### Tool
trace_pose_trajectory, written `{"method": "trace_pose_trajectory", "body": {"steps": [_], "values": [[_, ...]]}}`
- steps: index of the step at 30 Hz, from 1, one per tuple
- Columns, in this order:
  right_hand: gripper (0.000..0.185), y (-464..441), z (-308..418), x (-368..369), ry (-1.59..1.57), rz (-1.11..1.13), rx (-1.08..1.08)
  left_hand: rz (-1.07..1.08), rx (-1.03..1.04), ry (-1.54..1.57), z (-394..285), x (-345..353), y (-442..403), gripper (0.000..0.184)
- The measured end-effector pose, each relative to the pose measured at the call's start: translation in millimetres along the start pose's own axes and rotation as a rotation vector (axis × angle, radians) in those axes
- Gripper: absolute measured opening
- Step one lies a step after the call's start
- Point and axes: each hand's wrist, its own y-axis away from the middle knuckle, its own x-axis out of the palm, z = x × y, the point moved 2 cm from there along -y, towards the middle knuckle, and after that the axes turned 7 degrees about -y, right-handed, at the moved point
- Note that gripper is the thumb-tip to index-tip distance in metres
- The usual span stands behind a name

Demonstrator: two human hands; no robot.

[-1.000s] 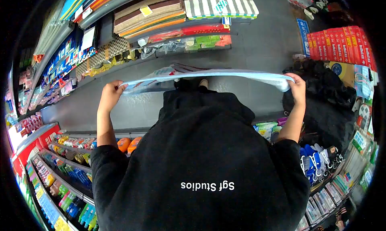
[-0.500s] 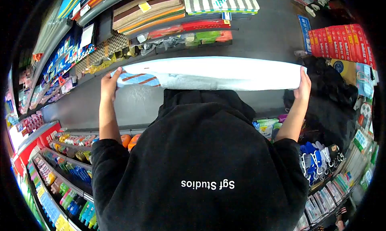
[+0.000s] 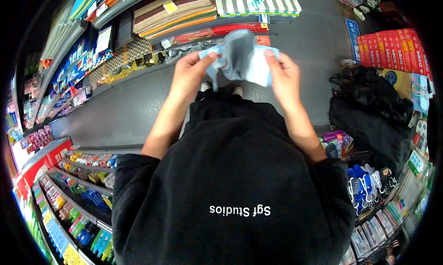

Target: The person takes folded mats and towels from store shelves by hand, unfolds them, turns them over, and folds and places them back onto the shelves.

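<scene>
A light blue and white towel (image 3: 240, 57) is bunched up in the air in front of my body, its middle bulging upward and away from me. My left hand (image 3: 191, 71) pinches one end between thumb and fingers. At the opposite end, my right hand (image 3: 284, 73) grips the towel with the thumb on top. The hands are roughly a forearm's length apart or less. The towel's folded middle is slightly blurred. Below it, the tips of my shoes (image 3: 237, 91) show on the grey floor (image 3: 138, 110).
Folded mats (image 3: 175, 15) and a striped folded textile (image 3: 258, 2) lie stacked ahead. Shelves of small goods (image 3: 87, 195) stand at the left. At the right are red boxes (image 3: 392, 48), a black fabric heap (image 3: 374, 108) and blue items on hangers (image 3: 364, 186).
Both hands have come inward from a wide spread and moved farther forward. The towel, earlier stretched out in a long flat band, is now gathered and folded between them.
</scene>
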Motion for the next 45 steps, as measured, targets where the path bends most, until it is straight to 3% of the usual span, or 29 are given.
{"method": "trace_pose_trajectory", "body": {"steps": [5, 10, 12, 22, 29, 37, 45], "values": [[0.021, 4.9, 1.1, 36.1, 0.113, 0.12, -0.126, 0.086, 0.011, 0.004, 3.8, 21.7, 0.8, 0.019], [0.022, 3.0, -7.4, 31.6, 0.142, 0.107, -0.148, 0.027, 0.023, 0.063, -0.7, 29.2, 3.0, 0.018], [0.022, 4.2, -4.8, 31.5, 0.182, 0.117, -0.156, 0.021, 0.124, -0.154, -3.2, 29.6, 5.0, 0.019], [0.016, 0.4, 8.4, 25.3, 0.56, 0.013, -0.461, 0.012, 0.178, -0.311, -2.4, 37.0, 2.7, 0.02], [0.015, 4.9, 0.8, 30.6, 0.443, 0.0, -0.424, 0.028, 0.244, -0.381, 6.1, 44.7, 0.4, 0.021], [0.03, 6.2, 1.9, 32.3, 0.315, 0.19, -0.495, 0.088, 0.157, -0.327, 4.2, 37.0, -1.8, 0.025], [0.037, 8.1, -3.0, 34.3, 0.293, 0.213, -0.548, 0.152, 0.178, -0.19, -7.7, 42.7, 6.0, 0.022]]}}
